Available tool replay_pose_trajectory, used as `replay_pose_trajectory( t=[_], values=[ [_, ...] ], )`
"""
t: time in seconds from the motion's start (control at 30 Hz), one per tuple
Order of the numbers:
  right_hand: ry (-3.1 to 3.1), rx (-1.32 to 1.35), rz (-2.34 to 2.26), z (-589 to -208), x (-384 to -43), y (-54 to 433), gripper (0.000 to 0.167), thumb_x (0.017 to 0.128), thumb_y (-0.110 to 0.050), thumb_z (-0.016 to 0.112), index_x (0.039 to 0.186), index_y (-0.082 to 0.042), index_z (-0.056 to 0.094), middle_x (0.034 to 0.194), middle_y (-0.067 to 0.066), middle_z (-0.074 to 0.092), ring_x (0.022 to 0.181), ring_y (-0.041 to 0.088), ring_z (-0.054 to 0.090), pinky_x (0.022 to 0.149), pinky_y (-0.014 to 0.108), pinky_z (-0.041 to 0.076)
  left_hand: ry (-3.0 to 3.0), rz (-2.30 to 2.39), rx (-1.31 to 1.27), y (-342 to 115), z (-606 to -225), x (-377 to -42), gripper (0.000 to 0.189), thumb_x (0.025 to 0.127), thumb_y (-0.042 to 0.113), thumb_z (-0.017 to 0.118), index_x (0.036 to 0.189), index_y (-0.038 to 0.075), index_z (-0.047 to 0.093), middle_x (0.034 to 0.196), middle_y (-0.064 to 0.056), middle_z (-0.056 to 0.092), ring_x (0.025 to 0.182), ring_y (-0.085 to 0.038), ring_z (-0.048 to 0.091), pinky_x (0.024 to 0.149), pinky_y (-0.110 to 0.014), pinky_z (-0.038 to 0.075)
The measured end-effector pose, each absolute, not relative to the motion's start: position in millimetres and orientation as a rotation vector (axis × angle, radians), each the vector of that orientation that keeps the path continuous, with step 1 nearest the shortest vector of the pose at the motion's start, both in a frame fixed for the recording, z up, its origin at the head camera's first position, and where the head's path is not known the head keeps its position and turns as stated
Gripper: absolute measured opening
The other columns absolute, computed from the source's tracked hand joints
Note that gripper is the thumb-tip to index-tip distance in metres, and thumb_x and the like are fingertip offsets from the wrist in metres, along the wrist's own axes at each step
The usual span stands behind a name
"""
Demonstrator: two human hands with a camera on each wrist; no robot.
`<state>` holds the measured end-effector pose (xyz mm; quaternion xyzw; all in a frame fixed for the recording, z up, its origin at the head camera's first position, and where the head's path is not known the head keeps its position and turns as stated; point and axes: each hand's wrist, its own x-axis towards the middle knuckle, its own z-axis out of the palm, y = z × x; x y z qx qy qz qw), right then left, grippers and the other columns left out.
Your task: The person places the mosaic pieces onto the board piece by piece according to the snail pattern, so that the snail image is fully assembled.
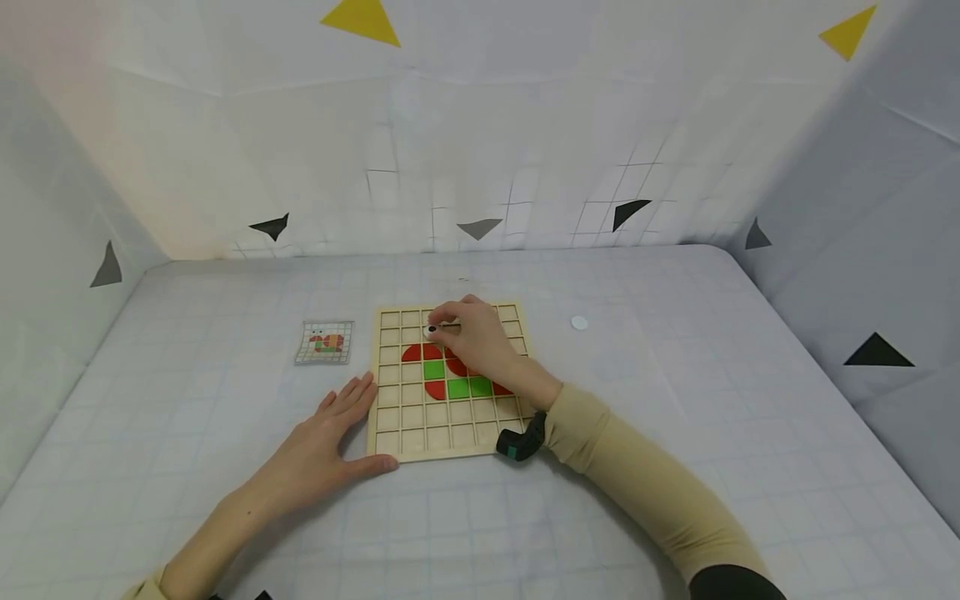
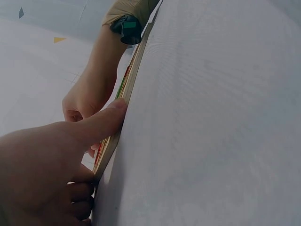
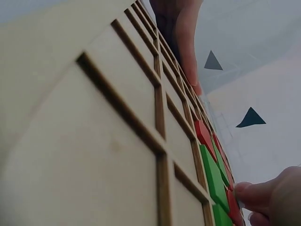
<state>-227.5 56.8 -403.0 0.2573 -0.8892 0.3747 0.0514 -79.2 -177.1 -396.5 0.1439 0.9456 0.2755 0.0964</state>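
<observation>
A square wooden grid board (image 1: 412, 417) lies on the table, with red rounded pieces (image 1: 433, 389) and green square pieces (image 1: 458, 388) set in its middle cells. My right hand (image 1: 480, 337) reaches over the board's upper part. Its thumb and fingertips pinch a small white disc with a black dot (image 1: 431, 331), like an eye. That hand covers some of the cells and red pieces. At the board's near left corner my left hand (image 1: 318, 450) rests with fingers spread. Its fingertips touch the left side, and its thumb (image 2: 110, 117) lies along the front edge.
Left of the board lies a small card (image 1: 325, 342) with a printed grid and a coloured picture in red and green. A white disc (image 1: 579, 322) sits on the table to the right. White sheeting (image 1: 480, 125) walls in the table at the back and sides.
</observation>
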Motion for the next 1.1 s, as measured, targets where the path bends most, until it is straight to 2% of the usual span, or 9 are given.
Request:
replay_pose_trajectory(
  t=[0.33, 0.53, 0.67, 0.8, 1.1],
  values=[
    [-2.691, 0.764, 1.168, -402.4, -224.4, 54.8, 0.017, 0.088, -0.015, 0.078, 0.104, -0.009, 0.077, 0.09, 0.004, 0.067, 0.091, 0.019, 0.06, 0.072, 0.025, 0.054, 2.804, 0.82, 0.429, -178.0, -396.7, -78.9, 0.108, 0.078, 0.069, 0.071, 0.158, 0.011, 0.028, 0.167, -0.002, 0.019, 0.154, -0.03, 0.016, 0.123, -0.059, 0.02],
    [-2.71, 0.694, 1.187, -396.3, -221.6, 68.4, 0.02, 0.089, -0.018, 0.077, 0.107, -0.011, 0.077, 0.097, 0.004, 0.07, 0.095, 0.019, 0.06, 0.076, 0.029, 0.056, 2.797, 0.826, 0.423, -177.0, -396.5, -78.9, 0.108, 0.077, 0.067, 0.073, 0.158, 0.01, 0.028, 0.167, -0.003, 0.019, 0.154, -0.03, 0.016, 0.124, -0.057, 0.018],
    [-2.653, 0.64, 1.206, -393.9, -222.7, 98.9, 0.021, 0.087, -0.019, 0.079, 0.107, -0.01, 0.078, 0.103, 0.004, 0.073, 0.098, 0.02, 0.061, 0.083, 0.037, 0.056, 2.81, 0.815, 0.43, -176.4, -397.3, -78.9, 0.109, 0.077, 0.067, 0.073, 0.158, 0.01, 0.028, 0.167, -0.003, 0.019, 0.154, -0.029, 0.016, 0.125, -0.055, 0.017],
    [-2.594, 0.601, 1.173, -396.3, -224.6, 140.5, 0.022, 0.086, -0.015, 0.08, 0.106, -0.008, 0.077, 0.103, 0.007, 0.075, 0.098, 0.022, 0.06, 0.084, 0.043, 0.054, 2.824, 0.809, 0.438, -176.9, -397.8, -79.0, 0.109, 0.077, 0.068, 0.072, 0.158, 0.011, 0.028, 0.167, -0.003, 0.019, 0.154, -0.03, 0.017, 0.125, -0.056, 0.017],
    [-2.538, 0.527, 0.996, -409.4, -223.1, 226.0, 0.025, 0.084, -0.011, 0.081, 0.108, -0.008, 0.076, 0.103, 0.011, 0.074, 0.101, 0.025, 0.062, 0.085, 0.043, 0.051, 2.815, 0.827, 0.44, -177.3, -399.8, -79.0, 0.109, 0.077, 0.069, 0.072, 0.158, 0.011, 0.028, 0.167, -0.002, 0.02, 0.154, -0.03, 0.017, 0.125, -0.056, 0.017]
  ],
)
